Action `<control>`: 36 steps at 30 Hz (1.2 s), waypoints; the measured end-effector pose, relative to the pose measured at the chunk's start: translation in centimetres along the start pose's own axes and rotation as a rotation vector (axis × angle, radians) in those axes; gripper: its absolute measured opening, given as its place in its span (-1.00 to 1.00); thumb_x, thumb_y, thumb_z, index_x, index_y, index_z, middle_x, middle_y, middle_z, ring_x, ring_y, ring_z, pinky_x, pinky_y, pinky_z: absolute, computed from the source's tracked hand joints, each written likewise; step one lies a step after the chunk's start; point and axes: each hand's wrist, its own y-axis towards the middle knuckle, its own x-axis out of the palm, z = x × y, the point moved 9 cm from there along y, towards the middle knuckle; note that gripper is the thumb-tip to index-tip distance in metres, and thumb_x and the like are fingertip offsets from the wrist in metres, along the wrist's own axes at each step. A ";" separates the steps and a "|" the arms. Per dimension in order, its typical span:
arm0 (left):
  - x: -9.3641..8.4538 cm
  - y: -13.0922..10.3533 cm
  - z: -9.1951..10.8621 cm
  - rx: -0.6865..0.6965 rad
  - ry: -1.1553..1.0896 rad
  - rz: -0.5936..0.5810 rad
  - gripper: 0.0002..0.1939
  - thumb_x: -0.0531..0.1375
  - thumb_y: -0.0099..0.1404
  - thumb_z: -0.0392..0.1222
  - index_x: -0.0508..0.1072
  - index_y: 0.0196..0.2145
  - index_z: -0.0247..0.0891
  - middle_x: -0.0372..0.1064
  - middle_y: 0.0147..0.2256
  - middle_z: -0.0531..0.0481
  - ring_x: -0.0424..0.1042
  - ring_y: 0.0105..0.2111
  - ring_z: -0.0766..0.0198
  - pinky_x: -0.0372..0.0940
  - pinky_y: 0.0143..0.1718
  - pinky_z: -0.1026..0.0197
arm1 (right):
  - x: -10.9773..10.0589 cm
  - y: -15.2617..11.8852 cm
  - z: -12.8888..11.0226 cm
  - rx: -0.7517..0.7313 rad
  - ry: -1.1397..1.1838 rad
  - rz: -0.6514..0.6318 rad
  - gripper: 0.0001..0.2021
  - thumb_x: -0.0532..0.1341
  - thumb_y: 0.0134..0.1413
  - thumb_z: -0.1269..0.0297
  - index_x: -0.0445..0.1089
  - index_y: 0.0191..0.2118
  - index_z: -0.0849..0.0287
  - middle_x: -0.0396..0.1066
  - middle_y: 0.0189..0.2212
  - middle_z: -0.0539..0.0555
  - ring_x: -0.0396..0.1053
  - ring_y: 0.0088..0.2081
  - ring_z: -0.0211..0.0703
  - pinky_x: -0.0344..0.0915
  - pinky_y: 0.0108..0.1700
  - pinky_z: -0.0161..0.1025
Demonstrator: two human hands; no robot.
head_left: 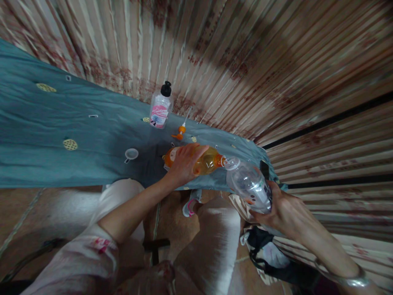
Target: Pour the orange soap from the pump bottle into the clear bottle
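Note:
My left hand point(182, 164) is wrapped round an amber bottle point(208, 160), which is tilted nearly level with its orange neck pointing right. A clear plastic bottle point(245, 180) is gripped near its base by my right hand point(276, 209); it leans so that its mouth faces the amber bottle's neck. The two mouths meet or nearly meet; I cannot tell whether liquid passes between them. Behind the amber bottle lies an orange pump top point(181, 131) with a clear tube. Farther back stands a clear bottle with a black pump and pink label point(159, 110).
A teal cloth point(101, 135) with yellow pineapple prints covers the long surface. On it, to the left, lies a small white round lid or ring point(131, 154). Pleated patterned curtains point(215, 61) hang behind and to the right. A dark bag point(264, 246) is at lower right.

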 end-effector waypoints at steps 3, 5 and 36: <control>-0.1 0.0 0.1 0.003 0.004 0.003 -0.24 0.26 0.10 -0.22 0.11 0.23 -0.17 0.18 0.16 -0.24 0.18 0.17 -0.05 0.08 0.16 -0.11 | -0.2 0.1 -0.1 0.018 -0.005 -0.007 -0.36 0.14 0.00 -0.08 0.18 0.05 0.37 0.49 -0.52 0.17 0.49 -0.49 0.08 0.27 -0.51 -0.19; -0.1 0.0 0.1 0.000 0.004 0.002 -0.24 0.27 0.10 -0.22 0.11 0.23 -0.15 0.18 0.16 -0.23 0.18 0.17 -0.05 0.08 0.16 -0.11 | -0.3 0.1 -0.2 0.013 0.003 -0.011 -0.37 0.14 -0.01 -0.09 0.19 0.03 0.36 0.48 -0.53 0.16 0.48 -0.50 0.08 0.27 -0.51 -0.19; -0.2 0.0 0.2 0.010 0.008 0.003 -0.24 0.27 0.09 -0.25 0.11 0.23 -0.19 0.18 0.15 -0.25 0.18 0.17 -0.05 0.09 0.15 -0.08 | -0.4 0.1 -0.4 0.011 0.002 0.006 -0.36 0.08 0.03 -0.12 0.19 0.03 0.38 0.47 -0.56 0.16 0.46 -0.53 0.06 0.23 -0.53 -0.20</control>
